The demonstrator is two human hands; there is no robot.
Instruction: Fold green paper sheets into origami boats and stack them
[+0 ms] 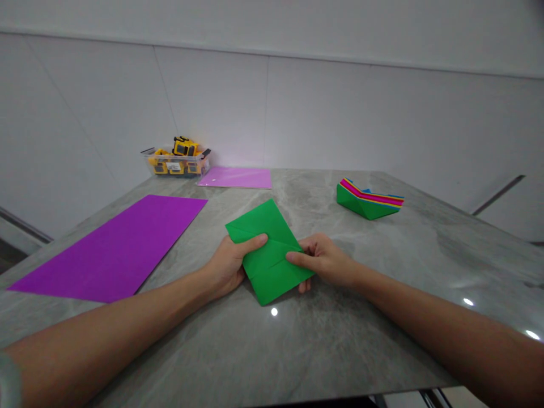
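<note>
A piece of folded green paper (272, 266) is held tilted just over the tabletop, crease lines crossing its face. My left hand (232, 262) grips its left side, thumb flat on top and the other fingers tucked behind. On the right edge, my right hand (321, 260) pinches the paper between its thumb and the fingers underneath. The fingers behind the paper are partly hidden. Farther back to the right stands a stack of folded paper boats (369, 205), green outside with pink, yellow and blue edges showing.
A large purple paper sheet (123, 243) lies on the left of the grey marbled table (255, 362). At the back, a pink-lilac pack of paper (238, 177) lies beside a clear plastic bin (178, 164) holding yellow toy vehicles (186, 147). A white wall (318, 113) stands behind.
</note>
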